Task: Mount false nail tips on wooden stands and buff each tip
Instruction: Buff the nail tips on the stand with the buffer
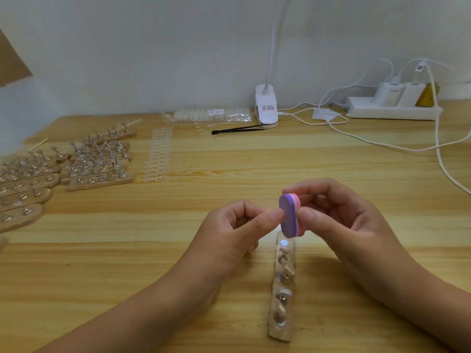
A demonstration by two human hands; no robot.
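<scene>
the right hand (339,217) gripped a purple-and-pink oval foam buffer (289,215) over a long wooden stand (281,289), while the left hand (229,230) pinched against it, on what i couldn't tell.

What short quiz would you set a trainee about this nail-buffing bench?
1. Which thing lies on the light wooden table nearest the camera? A scissors; B long wooden stand with pegs; C glass bottle.
2. True or false: the purple-and-pink oval buffing block is held up off the table.
3. Fill in: the thin black tweezers lie just in front of the white clip ___.
Key: 1 B; 2 true; 3 lamp.
</scene>
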